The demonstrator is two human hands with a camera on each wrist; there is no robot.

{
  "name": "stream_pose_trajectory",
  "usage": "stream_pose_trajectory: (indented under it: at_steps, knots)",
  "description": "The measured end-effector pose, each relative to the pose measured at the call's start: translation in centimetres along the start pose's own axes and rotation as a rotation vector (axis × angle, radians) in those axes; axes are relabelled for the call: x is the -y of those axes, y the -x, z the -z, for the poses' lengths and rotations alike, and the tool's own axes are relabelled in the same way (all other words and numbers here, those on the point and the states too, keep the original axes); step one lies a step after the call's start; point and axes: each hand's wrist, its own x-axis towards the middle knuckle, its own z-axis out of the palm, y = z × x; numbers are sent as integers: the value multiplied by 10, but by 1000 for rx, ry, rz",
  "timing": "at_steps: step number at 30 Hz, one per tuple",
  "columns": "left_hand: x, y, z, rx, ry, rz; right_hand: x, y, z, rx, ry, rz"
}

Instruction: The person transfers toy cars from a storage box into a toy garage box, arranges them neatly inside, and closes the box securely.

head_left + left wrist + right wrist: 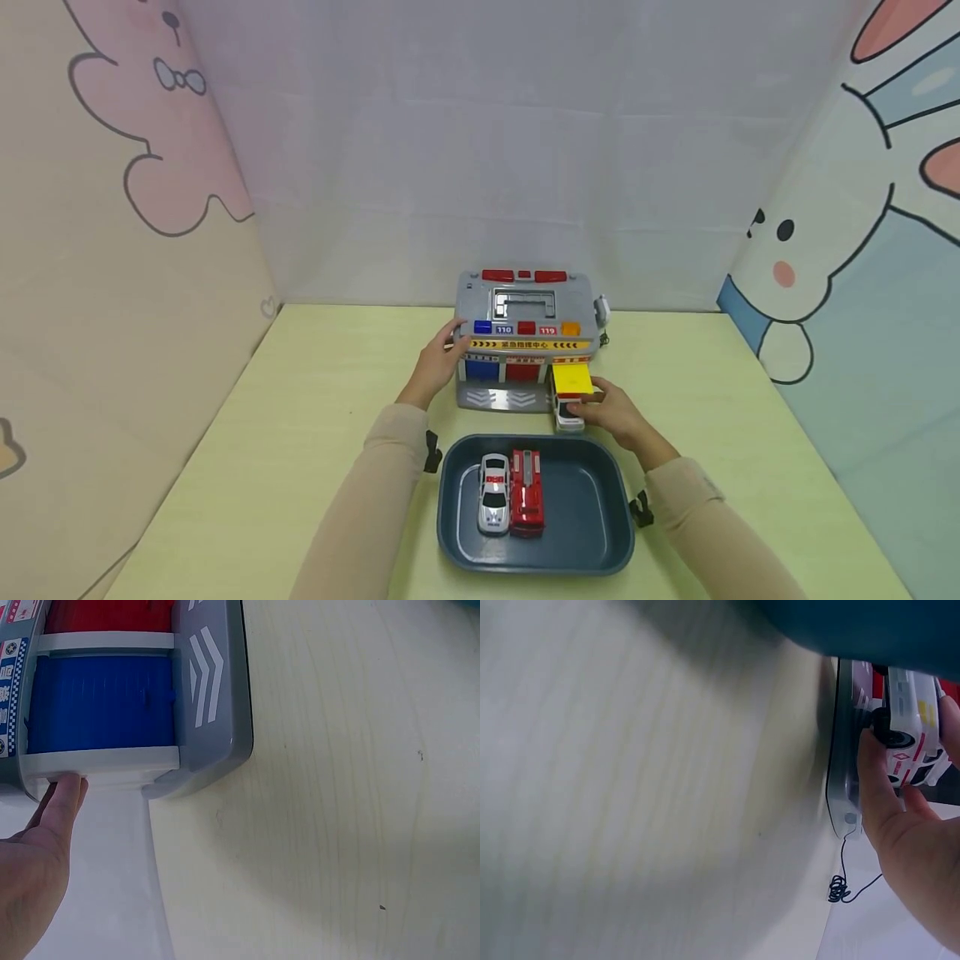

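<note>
A grey toy emergency station (517,344) stands at the back of the table, with a blue door (101,701), a red door (522,372) and a raised yellow door (572,379). Against the station's left side rest the extended fingers of my left hand (435,367), also seen in the left wrist view. My right hand (618,415) grips a white toy ambulance (570,423) between thumb and fingers. One end of the ambulance is beneath the yellow door; the other sticks out over the station's front ramp. In the right wrist view, red markings show on the ambulance (911,720).
Nearer to me lies a dark blue tray (588,508), close in front of the ambulance. It holds a silver toy police car (494,508) and a red toy fire truck (527,508) side by side. A coiled black cord (838,889) hangs beside the station.
</note>
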Motion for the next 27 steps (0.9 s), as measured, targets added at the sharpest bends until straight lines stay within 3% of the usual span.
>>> stream_pose_trajectory:
  at_steps: [8,27]
  knots:
    - [0,1,-2,-5,-9,1,-4,-3,-3,-54,-6,-21]
    - [1,-2,-1,-7,-18,-2,-3,-5,-6,-40,-174,-34]
